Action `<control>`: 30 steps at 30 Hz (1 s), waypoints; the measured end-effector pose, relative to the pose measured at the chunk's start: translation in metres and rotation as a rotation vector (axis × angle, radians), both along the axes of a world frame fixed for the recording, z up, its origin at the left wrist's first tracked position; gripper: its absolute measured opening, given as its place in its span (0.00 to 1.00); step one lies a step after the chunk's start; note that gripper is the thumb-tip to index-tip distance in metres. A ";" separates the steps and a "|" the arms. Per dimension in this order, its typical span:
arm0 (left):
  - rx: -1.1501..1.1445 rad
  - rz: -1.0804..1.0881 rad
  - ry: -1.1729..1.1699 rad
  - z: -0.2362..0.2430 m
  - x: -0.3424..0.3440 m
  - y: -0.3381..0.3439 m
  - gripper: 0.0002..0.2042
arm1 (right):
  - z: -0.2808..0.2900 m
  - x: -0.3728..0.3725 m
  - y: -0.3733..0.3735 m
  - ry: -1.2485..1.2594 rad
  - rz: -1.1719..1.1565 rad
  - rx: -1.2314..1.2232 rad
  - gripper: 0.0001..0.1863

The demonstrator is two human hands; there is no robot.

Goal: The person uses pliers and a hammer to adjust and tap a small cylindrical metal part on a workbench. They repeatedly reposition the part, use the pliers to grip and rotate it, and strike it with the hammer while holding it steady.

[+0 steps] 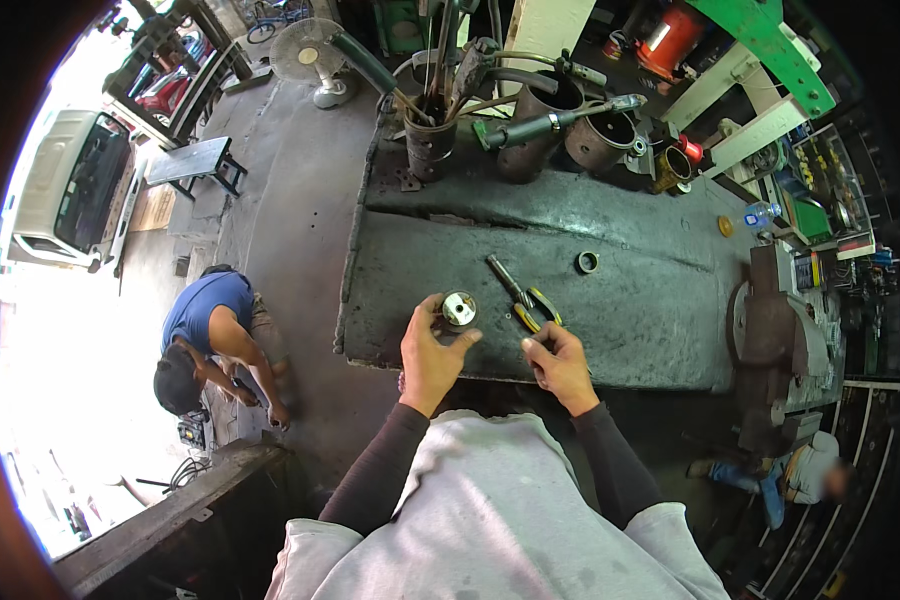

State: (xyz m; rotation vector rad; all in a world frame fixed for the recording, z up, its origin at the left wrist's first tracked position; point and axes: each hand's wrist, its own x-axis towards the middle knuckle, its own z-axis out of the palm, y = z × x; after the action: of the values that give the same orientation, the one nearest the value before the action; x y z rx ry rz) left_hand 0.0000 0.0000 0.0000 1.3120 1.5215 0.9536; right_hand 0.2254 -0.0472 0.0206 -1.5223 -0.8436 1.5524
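My left hand (431,352) is closed around a round metal part (459,309) with a shiny top face and a dark hole at its centre. It is just above or on the near edge of a dark metal workbench (430,250). My right hand (560,366) is closed in a pinch by the bench edge; anything between its fingertips is too small to make out. Just beyond it lie pliers with yellow-and-black handles (540,308) and a dark cylindrical metal rod (508,278). Farther back sits a short metal ring (587,262).
Tool-filled metal cylinders (431,150) and a grey-green handled tool (530,130) line the bench's back. A large vise (770,340) stands at the right end. One person in blue (210,320) bends down at left; another (800,475) is at lower right. A fan (310,55) stands beyond.
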 end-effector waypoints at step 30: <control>0.124 -0.089 0.126 0.008 -0.007 0.005 0.25 | -0.011 -0.033 0.014 0.059 0.087 -0.030 0.07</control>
State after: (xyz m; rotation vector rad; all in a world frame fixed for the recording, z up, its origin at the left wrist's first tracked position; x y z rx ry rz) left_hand -0.0067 0.0054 0.0081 1.5405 1.5045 0.9354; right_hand 0.1928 -0.0334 0.0100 -1.4708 -0.8670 1.6711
